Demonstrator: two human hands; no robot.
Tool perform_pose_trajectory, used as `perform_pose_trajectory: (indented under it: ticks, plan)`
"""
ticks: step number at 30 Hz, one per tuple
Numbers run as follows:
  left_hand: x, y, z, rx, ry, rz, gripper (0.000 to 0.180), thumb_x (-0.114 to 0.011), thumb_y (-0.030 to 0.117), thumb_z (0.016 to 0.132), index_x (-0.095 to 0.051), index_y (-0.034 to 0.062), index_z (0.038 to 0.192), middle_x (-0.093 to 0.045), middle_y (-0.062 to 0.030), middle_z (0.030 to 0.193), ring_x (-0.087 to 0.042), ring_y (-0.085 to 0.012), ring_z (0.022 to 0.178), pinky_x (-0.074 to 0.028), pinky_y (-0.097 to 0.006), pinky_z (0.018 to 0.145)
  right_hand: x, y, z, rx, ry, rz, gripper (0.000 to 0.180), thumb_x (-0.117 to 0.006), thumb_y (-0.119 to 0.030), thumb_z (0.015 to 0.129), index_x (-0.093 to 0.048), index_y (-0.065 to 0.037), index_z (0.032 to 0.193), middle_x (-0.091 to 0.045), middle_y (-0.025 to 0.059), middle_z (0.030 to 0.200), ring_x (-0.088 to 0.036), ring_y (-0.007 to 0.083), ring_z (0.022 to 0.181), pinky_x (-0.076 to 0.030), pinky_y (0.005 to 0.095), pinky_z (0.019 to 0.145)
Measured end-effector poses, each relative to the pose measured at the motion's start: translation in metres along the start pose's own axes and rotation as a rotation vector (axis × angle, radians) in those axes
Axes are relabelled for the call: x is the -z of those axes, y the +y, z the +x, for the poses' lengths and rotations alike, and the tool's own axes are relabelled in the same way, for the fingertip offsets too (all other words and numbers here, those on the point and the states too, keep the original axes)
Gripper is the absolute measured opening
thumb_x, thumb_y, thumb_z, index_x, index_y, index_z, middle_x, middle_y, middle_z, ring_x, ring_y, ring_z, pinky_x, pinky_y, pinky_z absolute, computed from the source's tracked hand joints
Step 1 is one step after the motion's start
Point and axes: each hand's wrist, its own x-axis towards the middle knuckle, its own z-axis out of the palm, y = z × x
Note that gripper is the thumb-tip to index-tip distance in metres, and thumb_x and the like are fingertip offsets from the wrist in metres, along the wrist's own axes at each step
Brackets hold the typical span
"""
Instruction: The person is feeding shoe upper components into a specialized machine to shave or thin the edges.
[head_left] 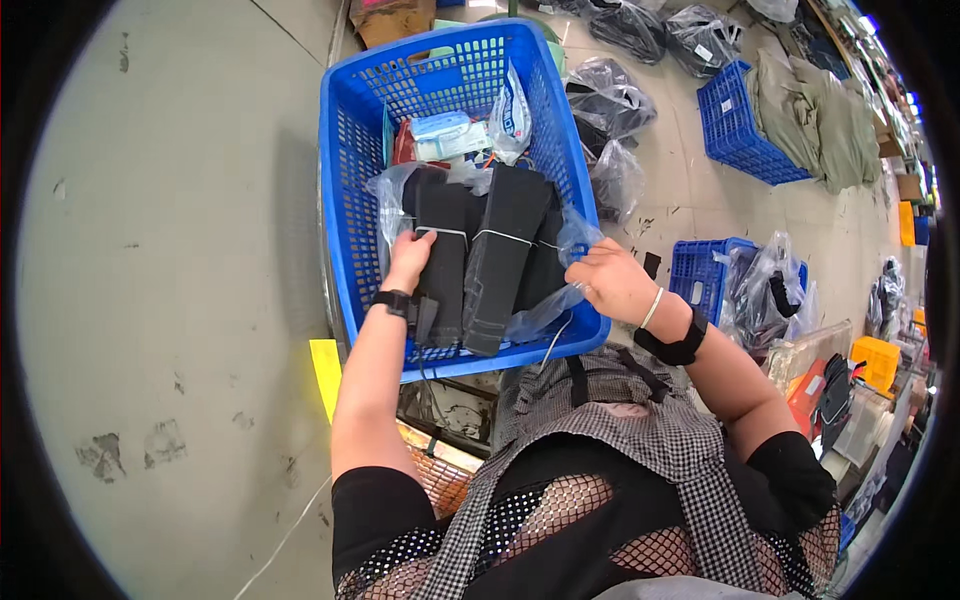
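Observation:
In front of me stands a large blue plastic basket (345, 250) with lattice walls. Inside it, a clear plastic bag (545, 312) lies around several bundles of flat black pieces that look like fabric. White bands tie the left bundle (440, 275) and the middle bundle (505, 255). My left hand (408, 258) is closed at the edge of the left bundle, near its band; some of its fingers are hidden. My right hand (618, 282) has its fingers closed on the bag's edge at the basket's right side.
Behind the bundles lie a blue-and-white packet (440, 125) and a printed plastic bag (510, 120). Right of the basket, plastic-wrapped dark goods (615, 100) rest on the floor. Other blue crates (750, 120) stand farther right, one with olive cloth (815, 120) over it.

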Motion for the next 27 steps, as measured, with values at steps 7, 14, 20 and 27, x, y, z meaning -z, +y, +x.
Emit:
perform_pose_trajectory:
  ticks: [7, 14, 20, 27]
  plan:
    - [0.016, -0.008, -0.005, -0.537, 0.513, 0.608, 0.035, -0.074, 0.029, 0.076, -0.061, 0.0020, 0.093, -0.060, -0.0167, 0.089, -0.055, -0.0352, 0.097, -0.043, -0.045, 0.083, -0.005, -0.010, -0.002, -0.007, -0.033, -0.096, 0.007, -0.057, -0.004, 0.070, -0.059, -0.008, 0.076, -0.059, 0.0075, 0.070, -0.058, 0.0258, 0.075, -0.041, 0.0349, 0.077]
    - [0.043, -0.004, -0.022, -0.049, 0.228, 0.963, 0.037, -0.069, 0.017, 0.078, -0.050, 0.0013, 0.106, -0.063, -0.0220, 0.096, -0.063, -0.0374, 0.087, -0.052, -0.046, 0.079, -0.013, -0.024, 0.001, 0.004, -0.085, -0.116, 0.006, -0.058, -0.006, 0.069, -0.057, -0.008, 0.075, -0.059, 0.0066, 0.069, -0.058, 0.0247, 0.076, -0.041, 0.0343, 0.079]
    - [0.066, -0.029, -0.024, -0.375, 0.300, -0.434, 0.010, -0.046, 0.015, 0.097, -0.044, 0.0070, 0.091, -0.057, -0.0088, 0.068, -0.060, -0.0219, 0.057, -0.050, -0.039, 0.051, -0.016, -0.028, 0.002, 0.003, -0.191, -0.153, 0.011, -0.061, -0.008, 0.067, -0.058, -0.009, 0.077, -0.062, 0.0057, 0.069, -0.060, 0.0230, 0.075, -0.040, 0.0328, 0.077]
    - [0.099, 0.047, -0.146, -0.152, 0.106, -0.271, 0.024, -0.050, 0.022, 0.098, -0.045, 0.0149, 0.075, -0.033, 0.0105, 0.056, -0.030, 0.0006, 0.045, -0.023, -0.018, 0.039, -0.002, -0.011, -0.024, -0.038, -0.430, -0.177, 0.012, -0.063, -0.006, 0.067, -0.058, -0.007, 0.078, -0.065, 0.0092, 0.072, -0.062, 0.0262, 0.077, -0.041, 0.0337, 0.080]
